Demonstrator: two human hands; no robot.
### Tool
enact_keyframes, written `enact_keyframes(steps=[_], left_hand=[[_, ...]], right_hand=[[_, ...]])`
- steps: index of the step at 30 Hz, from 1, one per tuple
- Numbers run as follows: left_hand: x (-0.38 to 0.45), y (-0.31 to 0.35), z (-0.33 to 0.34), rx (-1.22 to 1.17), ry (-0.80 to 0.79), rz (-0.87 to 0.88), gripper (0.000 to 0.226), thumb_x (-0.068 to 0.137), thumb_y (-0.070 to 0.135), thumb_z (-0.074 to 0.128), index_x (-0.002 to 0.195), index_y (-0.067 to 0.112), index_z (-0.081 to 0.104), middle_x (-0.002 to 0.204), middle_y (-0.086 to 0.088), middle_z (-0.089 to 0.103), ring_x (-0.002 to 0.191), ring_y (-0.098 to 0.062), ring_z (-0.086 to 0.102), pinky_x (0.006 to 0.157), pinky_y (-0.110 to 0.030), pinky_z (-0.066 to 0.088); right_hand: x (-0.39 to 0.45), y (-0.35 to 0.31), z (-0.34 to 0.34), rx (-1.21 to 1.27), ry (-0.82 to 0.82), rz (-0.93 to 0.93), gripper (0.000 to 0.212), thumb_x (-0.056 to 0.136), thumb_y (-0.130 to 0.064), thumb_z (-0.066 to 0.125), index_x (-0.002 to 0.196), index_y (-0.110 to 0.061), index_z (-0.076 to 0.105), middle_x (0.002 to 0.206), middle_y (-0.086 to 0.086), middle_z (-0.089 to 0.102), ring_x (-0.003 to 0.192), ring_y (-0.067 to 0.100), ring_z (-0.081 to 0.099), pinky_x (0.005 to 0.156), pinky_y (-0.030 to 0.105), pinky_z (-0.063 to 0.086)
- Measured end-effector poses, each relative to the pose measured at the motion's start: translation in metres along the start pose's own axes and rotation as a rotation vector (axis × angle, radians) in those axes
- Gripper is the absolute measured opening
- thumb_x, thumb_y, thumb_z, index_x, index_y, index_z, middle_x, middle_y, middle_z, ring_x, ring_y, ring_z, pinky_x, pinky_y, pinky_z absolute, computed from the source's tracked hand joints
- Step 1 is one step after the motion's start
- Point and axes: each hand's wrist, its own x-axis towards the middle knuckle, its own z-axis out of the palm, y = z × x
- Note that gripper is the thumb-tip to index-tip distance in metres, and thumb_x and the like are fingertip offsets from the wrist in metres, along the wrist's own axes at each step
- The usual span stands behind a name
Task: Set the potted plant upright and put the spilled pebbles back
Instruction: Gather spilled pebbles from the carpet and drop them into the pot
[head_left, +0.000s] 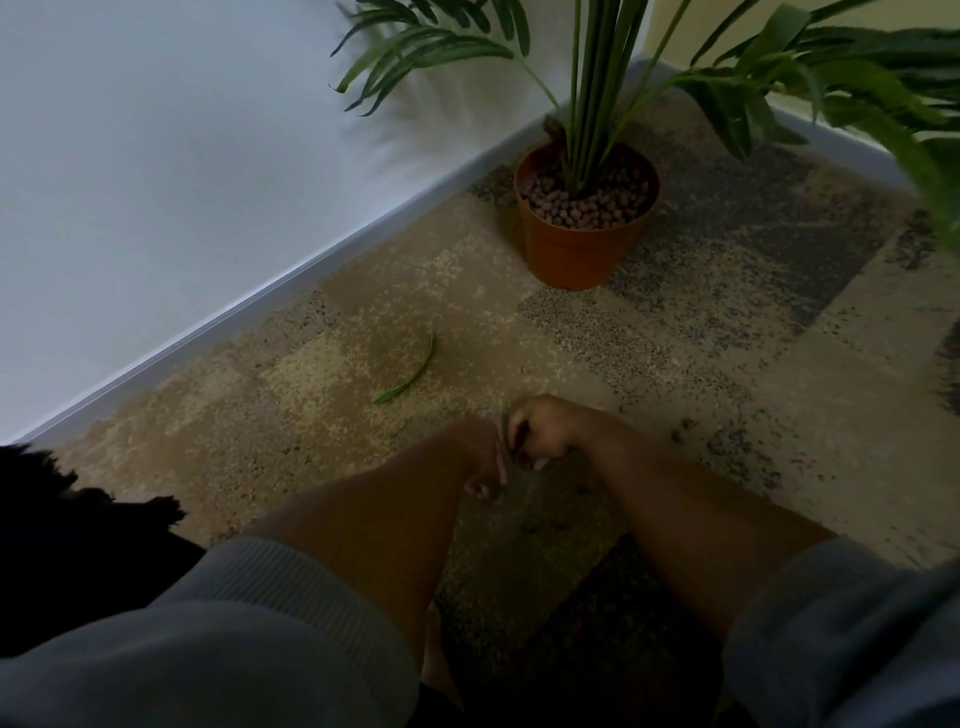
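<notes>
The terracotta plastic pot (574, 249) stands upright on the carpet in the room corner, its green palm fronds (597, 78) rising out of frame. Brownish clay pebbles (587, 205) fill the pot to its rim. My left hand (480, 462) and my right hand (537, 434) hover low over the carpet, well in front of the pot, knuckles nearly touching. Both have fingers curled inward; what lies inside them is hidden. A few small dark specks (683, 428) lie on the carpet to the right of my right hand.
One loose green leaf (410, 376) lies on the carpet between my hands and the pot. A white wall with a grey skirting board (270, 301) runs along the left. Patchy beige and grey carpet (727, 291) covers the floor. My grey sleeves fill the bottom.
</notes>
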Motion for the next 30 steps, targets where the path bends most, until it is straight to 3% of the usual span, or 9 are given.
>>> enact_keyframes(steps=[2, 4, 6, 10, 13, 16, 23, 28, 30], left_hand=[[-0.001, 0.004, -0.001, 0.043, -0.023, 0.014, 0.030, 0.081, 0.009, 0.074, 0.111, 0.007, 0.073, 0.109, -0.011, 0.073, 0.089, -0.022, 0.072, 0.083, -0.028, 0.055], [-0.001, 0.006, -0.002, 0.062, -0.028, 0.026, 0.028, 0.083, 0.010, 0.070, 0.112, 0.006, 0.072, 0.111, -0.010, 0.072, 0.098, -0.022, 0.070, 0.086, -0.027, 0.053], [0.001, 0.007, -0.002, 0.016, 0.006, 0.023, 0.025, 0.084, 0.011, 0.070, 0.108, 0.007, 0.074, 0.108, -0.010, 0.073, 0.081, -0.015, 0.069, 0.084, -0.025, 0.053], [0.006, 0.010, -0.003, -0.103, 0.023, -0.037, 0.016, 0.087, 0.012, 0.064, 0.097, 0.005, 0.074, 0.083, -0.008, 0.070, 0.064, -0.010, 0.057, 0.074, -0.024, 0.053], [0.003, 0.017, -0.005, -0.261, -0.048, -0.101, 0.019, 0.091, 0.005, 0.055, 0.072, 0.008, 0.058, 0.067, -0.004, 0.050, 0.055, -0.012, 0.044, 0.054, -0.021, 0.038], [0.002, 0.026, -0.009, -0.487, -0.081, -0.140, 0.023, 0.091, 0.009, 0.052, 0.069, 0.014, 0.050, 0.066, -0.002, 0.046, 0.054, -0.009, 0.039, 0.049, -0.018, 0.032], [0.004, 0.044, -0.035, -1.344, 0.027, 0.036, 0.017, 0.089, 0.009, 0.045, 0.080, 0.013, 0.058, 0.070, 0.001, 0.055, 0.063, -0.008, 0.049, 0.062, -0.018, 0.042], [0.009, 0.072, -0.075, -1.721, 0.102, 0.165, 0.018, 0.095, 0.016, 0.046, 0.086, 0.011, 0.060, 0.077, -0.001, 0.057, 0.068, -0.009, 0.054, 0.067, -0.019, 0.047], [0.013, 0.085, -0.100, -1.915, 0.162, 0.171, 0.020, 0.099, 0.019, 0.044, 0.100, 0.011, 0.062, 0.082, -0.003, 0.057, 0.074, -0.010, 0.057, 0.069, -0.020, 0.049]], right_hand=[[-0.002, -0.002, 0.002, -0.048, -0.057, 0.006, 0.021, 0.086, 0.007, 0.062, 0.104, -0.001, 0.069, 0.110, 0.022, 0.067, 0.088, 0.030, 0.070, 0.078, 0.038, 0.061], [-0.001, -0.002, 0.004, -0.097, -0.081, 0.004, 0.021, 0.086, 0.008, 0.062, 0.104, 0.000, 0.070, 0.109, 0.023, 0.068, 0.073, 0.022, 0.066, 0.063, 0.029, 0.060], [-0.001, -0.005, 0.005, -0.142, -0.088, 0.012, 0.022, 0.085, 0.006, 0.064, 0.105, 0.000, 0.071, 0.107, 0.021, 0.069, 0.072, 0.022, 0.066, 0.059, 0.026, 0.057], [-0.001, -0.004, 0.004, -0.230, -0.077, 0.016, 0.026, 0.083, -0.002, 0.069, 0.109, -0.005, 0.072, 0.111, 0.014, 0.071, 0.097, 0.026, 0.071, 0.080, 0.033, 0.058], [-0.002, 0.005, -0.002, 0.041, -0.039, 0.061, 0.028, 0.081, 0.004, 0.067, 0.108, -0.003, 0.071, 0.099, 0.014, 0.071, 0.085, 0.026, 0.072, 0.071, 0.032, 0.060], [-0.008, 0.021, -0.008, 0.500, 0.039, 0.122, 0.023, 0.080, 0.007, 0.063, 0.101, -0.004, 0.067, 0.089, 0.009, 0.065, 0.077, 0.017, 0.066, 0.065, 0.024, 0.060], [-0.013, 0.042, -0.033, 1.711, 0.150, -0.022, 0.018, 0.086, 0.002, 0.038, 0.081, -0.003, 0.054, 0.078, 0.008, 0.054, 0.065, 0.012, 0.051, 0.057, 0.017, 0.052], [-0.014, 0.025, -0.073, 1.935, 0.373, -0.087, 0.019, 0.094, -0.008, 0.038, 0.089, -0.001, 0.055, 0.086, 0.014, 0.061, 0.081, 0.021, 0.063, 0.070, 0.027, 0.058], [-0.015, 0.011, -0.093, 1.962, 0.447, -0.079, 0.020, 0.095, -0.010, 0.036, 0.092, -0.002, 0.054, 0.092, 0.016, 0.062, 0.090, 0.024, 0.063, 0.080, 0.032, 0.058]])
